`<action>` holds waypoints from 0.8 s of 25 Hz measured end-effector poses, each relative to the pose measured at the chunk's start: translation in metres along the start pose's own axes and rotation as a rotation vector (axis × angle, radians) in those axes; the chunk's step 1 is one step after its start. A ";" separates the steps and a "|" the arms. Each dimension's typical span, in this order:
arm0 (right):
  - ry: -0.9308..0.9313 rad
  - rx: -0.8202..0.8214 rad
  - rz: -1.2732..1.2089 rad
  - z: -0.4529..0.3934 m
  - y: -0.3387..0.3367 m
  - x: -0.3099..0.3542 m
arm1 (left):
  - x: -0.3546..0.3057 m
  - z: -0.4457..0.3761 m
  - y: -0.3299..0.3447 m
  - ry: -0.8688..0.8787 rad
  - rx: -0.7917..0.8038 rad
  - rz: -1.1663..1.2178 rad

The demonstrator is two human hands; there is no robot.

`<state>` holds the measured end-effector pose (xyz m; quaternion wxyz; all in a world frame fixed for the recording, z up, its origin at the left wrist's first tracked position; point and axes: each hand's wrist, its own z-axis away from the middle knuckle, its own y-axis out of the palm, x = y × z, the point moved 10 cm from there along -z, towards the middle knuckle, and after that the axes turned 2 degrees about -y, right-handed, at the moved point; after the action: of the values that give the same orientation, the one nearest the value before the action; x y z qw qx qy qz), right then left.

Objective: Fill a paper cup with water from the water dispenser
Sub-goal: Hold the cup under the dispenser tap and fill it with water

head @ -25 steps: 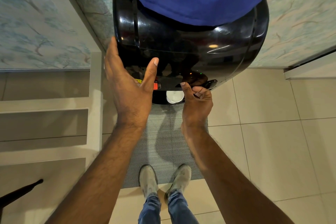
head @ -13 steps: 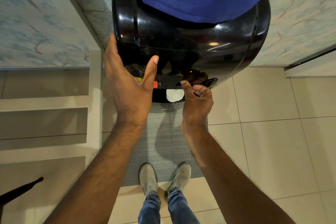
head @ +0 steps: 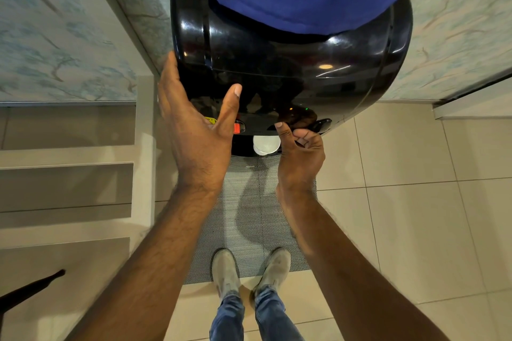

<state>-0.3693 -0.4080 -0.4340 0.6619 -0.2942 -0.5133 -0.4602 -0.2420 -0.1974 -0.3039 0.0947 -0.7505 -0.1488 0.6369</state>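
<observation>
Left hand (head: 196, 130) spread wide against dispenser (head: 291, 69) side; right hand (head: 300, 155) curled at tap, grip unclear, half-hiding cup (head: 265, 144).

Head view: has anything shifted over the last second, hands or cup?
Almost nothing. The left hand stays open against the dispenser side; the right hand stays curled at the tap beside the paper cup, which sits in the same spot under the taps. Nothing taken or released.

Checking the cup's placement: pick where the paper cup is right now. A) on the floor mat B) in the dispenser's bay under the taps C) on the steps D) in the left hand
B: the white paper cup sits in the black water dispenser recess, beside the right hand; the left hand is open and holds nothing.
</observation>
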 end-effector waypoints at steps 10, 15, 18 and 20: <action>-0.003 0.006 -0.019 0.000 0.001 0.000 | -0.001 0.001 -0.001 -0.010 -0.004 -0.035; -0.008 0.015 -0.033 0.000 0.002 0.001 | -0.001 0.001 -0.001 -0.021 0.003 -0.035; -0.008 0.014 -0.022 0.000 0.002 0.002 | 0.000 0.001 0.000 -0.024 0.008 -0.035; -0.009 0.016 -0.021 0.001 0.002 0.002 | 0.000 0.001 0.000 -0.017 0.009 -0.035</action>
<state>-0.3678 -0.4075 -0.4315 0.6571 -0.2856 -0.5232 -0.4614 -0.2431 -0.1973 -0.3035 0.1079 -0.7419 -0.1597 0.6423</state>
